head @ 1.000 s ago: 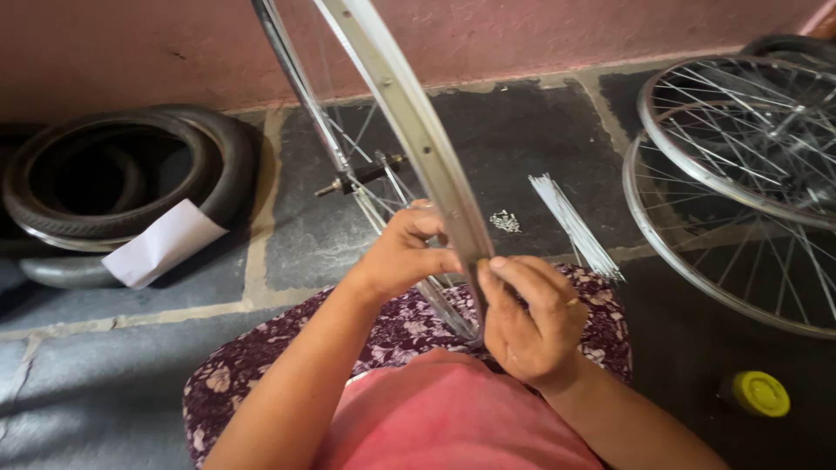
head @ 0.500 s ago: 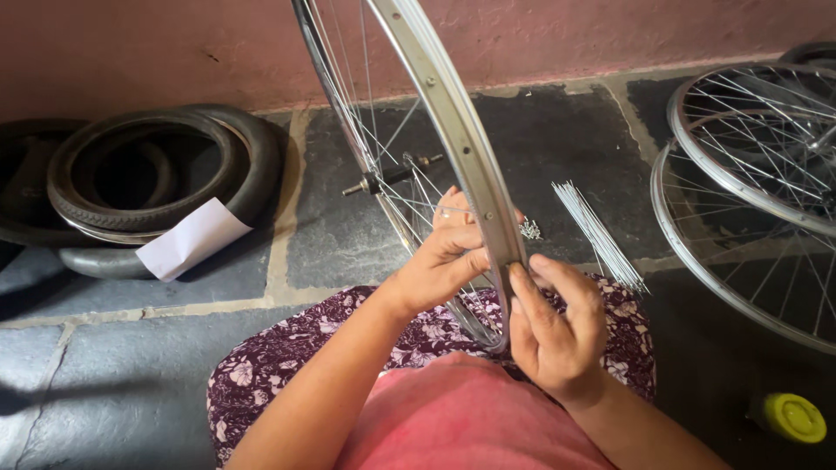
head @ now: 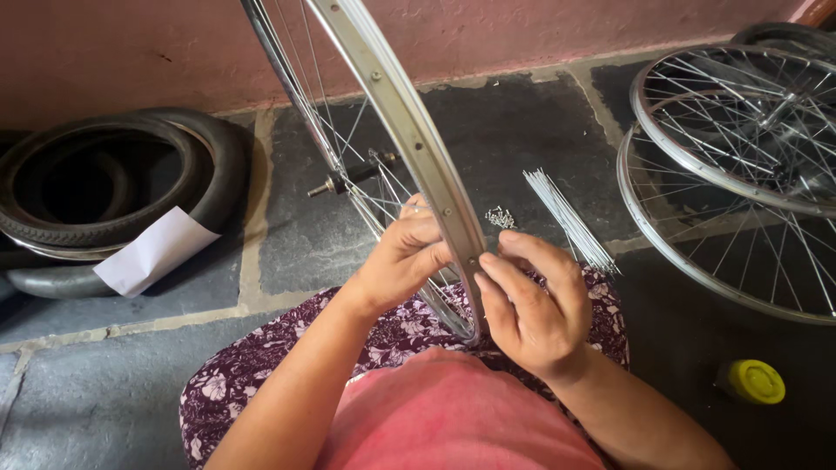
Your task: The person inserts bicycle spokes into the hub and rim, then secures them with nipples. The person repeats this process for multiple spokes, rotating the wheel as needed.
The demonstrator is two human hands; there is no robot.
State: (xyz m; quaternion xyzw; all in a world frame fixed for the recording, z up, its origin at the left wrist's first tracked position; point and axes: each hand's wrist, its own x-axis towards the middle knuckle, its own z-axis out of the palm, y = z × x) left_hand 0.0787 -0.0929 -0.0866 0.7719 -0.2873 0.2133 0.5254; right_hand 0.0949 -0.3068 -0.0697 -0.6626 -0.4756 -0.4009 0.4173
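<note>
Bicycle wheel rim [head: 409,130] is held upright over the lap, pinched between left hand [head: 401,261] and right hand [head: 531,305] in closed grips; light, stiff, probably slick — best held at rim edges.

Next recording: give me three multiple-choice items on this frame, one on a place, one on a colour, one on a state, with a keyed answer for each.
1. Where does the loose bundle of spokes lie?
A. on the stone floor, right of the held rim
B. inside the tyres
C. on the lap

2. What colour is the round cap at lower right?
A. red
B. yellow
C. blue

3. How is the bicycle wheel rim held?
A. flat on the floor
B. hung on the wall
C. upright on edge between both hands

Answers: 1 A, spokes lie on the slab; 2 B, the cap is yellow; 3 C, left hand and right hand grip it.
</note>
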